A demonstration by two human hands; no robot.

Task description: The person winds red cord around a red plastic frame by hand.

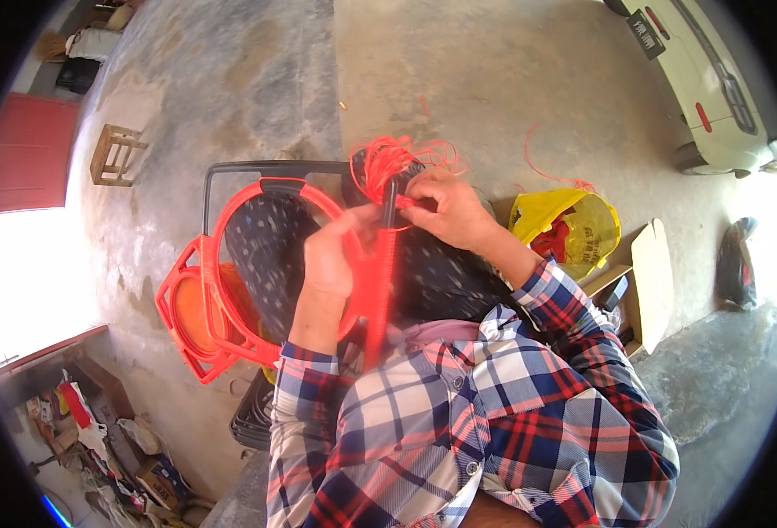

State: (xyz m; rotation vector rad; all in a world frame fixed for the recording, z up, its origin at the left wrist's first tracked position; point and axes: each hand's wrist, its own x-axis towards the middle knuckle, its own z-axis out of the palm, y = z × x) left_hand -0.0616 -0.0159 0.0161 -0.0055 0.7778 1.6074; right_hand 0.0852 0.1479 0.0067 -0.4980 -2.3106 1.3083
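Across my lap lies a black tube frame (278,165), with red cord wound over a ring-shaped part (230,211) and along a bar (378,299). My left hand (328,264) is closed around the frame beside the bare black end of that bar. At the same end my right hand (450,209) pinches the red cord (403,201), its fingertips close together. A loose bundle of the cord (388,163) hangs just beyond both hands. The left fingers are partly hidden behind the frame.
A red frame with an orange round panel (202,317) stands to my left. To the right are a yellow bag (536,211) with red material inside and an open cardboard box (655,282). A wooden stool (117,155) and a parked vehicle (714,97) are farther off.
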